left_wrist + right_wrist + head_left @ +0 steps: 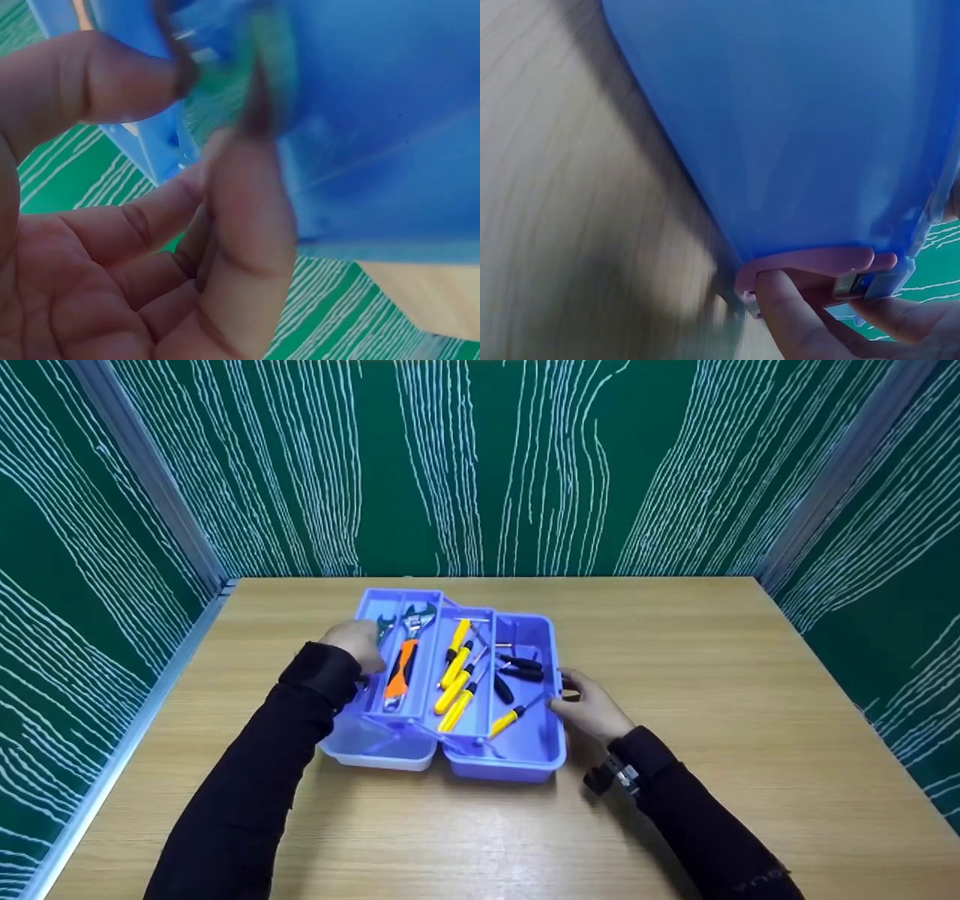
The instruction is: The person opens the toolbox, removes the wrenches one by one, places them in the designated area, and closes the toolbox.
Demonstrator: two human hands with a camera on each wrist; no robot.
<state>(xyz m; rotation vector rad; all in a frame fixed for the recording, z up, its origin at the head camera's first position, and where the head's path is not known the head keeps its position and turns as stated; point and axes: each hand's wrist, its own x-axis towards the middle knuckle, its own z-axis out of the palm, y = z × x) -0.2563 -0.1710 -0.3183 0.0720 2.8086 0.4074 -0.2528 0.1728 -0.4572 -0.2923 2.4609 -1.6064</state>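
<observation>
A purple-blue cantilever toolbox (508, 771) stands open, its trays spread to the left. Over the left tray, my left hand (355, 645) pinches a shiny wrench (385, 626) that mirrors the green wall and is mostly hidden by the fingers. In the left wrist view this wrench (225, 82) is blurred between thumb and fingers. Beside it lies an adjustable wrench (401, 671) with an orange and black handle. At the box's right side, my right hand (596, 709) grips the wall, thumb at the rim, a finger on the pink latch (810, 261).
Several yellow-handled screwdrivers (454, 690) lie in the middle tray. The main compartment has black-handled tools (521, 667) and another yellow screwdriver (506, 721). A wooden table (675, 637) carries the box, with green white-streaked walls (660, 450) behind and at both sides.
</observation>
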